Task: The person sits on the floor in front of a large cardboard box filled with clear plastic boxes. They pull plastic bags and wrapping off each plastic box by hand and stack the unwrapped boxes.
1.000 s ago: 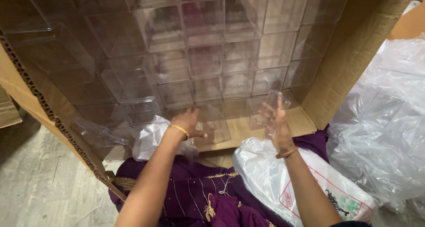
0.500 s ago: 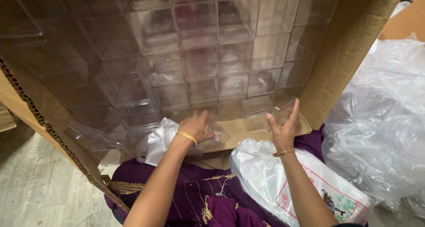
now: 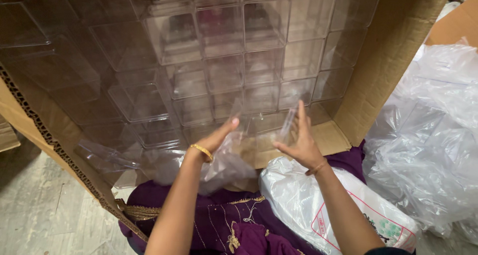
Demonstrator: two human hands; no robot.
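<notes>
— So, starting nearest: what lies under the arms?

— Purple cloth (image 3: 219, 225) with gold trim, and beside the right forearm a white bag (image 3: 318, 205). Past those, the open mouth of a cardboard carton (image 3: 393, 51) on its side.

— And the hands?

— Both are raised at the carton's mouth. The left hand (image 3: 216, 138), with a gold bangle, has its fingers bunched and pointing inward. The right hand (image 3: 298, 143) is spread wide, palm facing the left one. Between them stands a clear box (image 3: 264, 130), its long axis roughly upright. The right fingers touch its side; whether the left hand actually touches it I cannot tell, since the plastic is see-through. Neither hand is closed around it.

— Which hand is nearer?

— The right. The box sits just ahead of both, slightly toward the right hand.

— Beyond that?

— Stacked clear boxes (image 3: 224, 71) filling the carton's back, and crumpled plastic sheeting (image 3: 433, 135) off to the right.

— Any change from half a second earlier?

— Yes. Then the left hand rested lower on loose wrap (image 3: 169, 168); now it is lifted, and both hands have drawn closer together.
</notes>
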